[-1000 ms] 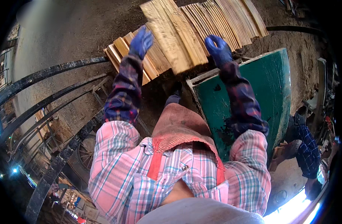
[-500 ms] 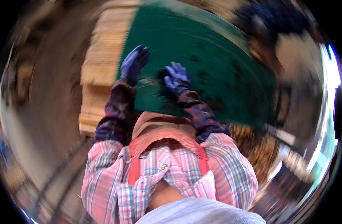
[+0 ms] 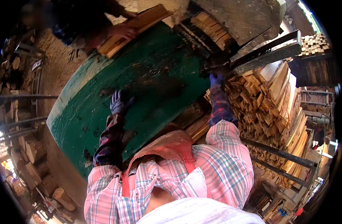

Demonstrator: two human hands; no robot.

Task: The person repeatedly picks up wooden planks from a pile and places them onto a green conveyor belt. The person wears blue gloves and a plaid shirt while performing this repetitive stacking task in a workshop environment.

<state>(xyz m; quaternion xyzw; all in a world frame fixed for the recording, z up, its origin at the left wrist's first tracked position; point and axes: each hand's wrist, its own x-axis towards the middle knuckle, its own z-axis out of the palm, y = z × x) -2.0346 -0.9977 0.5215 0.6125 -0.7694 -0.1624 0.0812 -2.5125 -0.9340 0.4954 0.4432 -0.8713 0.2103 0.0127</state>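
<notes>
My left hand (image 3: 120, 103), in a blue glove, lies flat with fingers apart on the green table top (image 3: 159, 63), holding nothing. My right hand (image 3: 217, 80), also in a blue glove, reaches to the table's right edge beside a dark metal bar (image 3: 266, 52). Its fingers are hidden in shadow, so its grip is unclear. At the far side of the table another person's hand (image 3: 123, 31) rests on a bundle of wooden planks (image 3: 135, 27).
A tall stack of cut wooden slats (image 3: 275, 108) stands to my right, held in by a metal frame (image 3: 279, 156). Logs (image 3: 32, 164) lie on the ground at left near metal rails (image 3: 21, 121). Sawdust covers the ground at upper left.
The view has swung from the plank stack to the green table. My left hand has stayed on the table top and my right hand has moved out to the table's right edge.
</notes>
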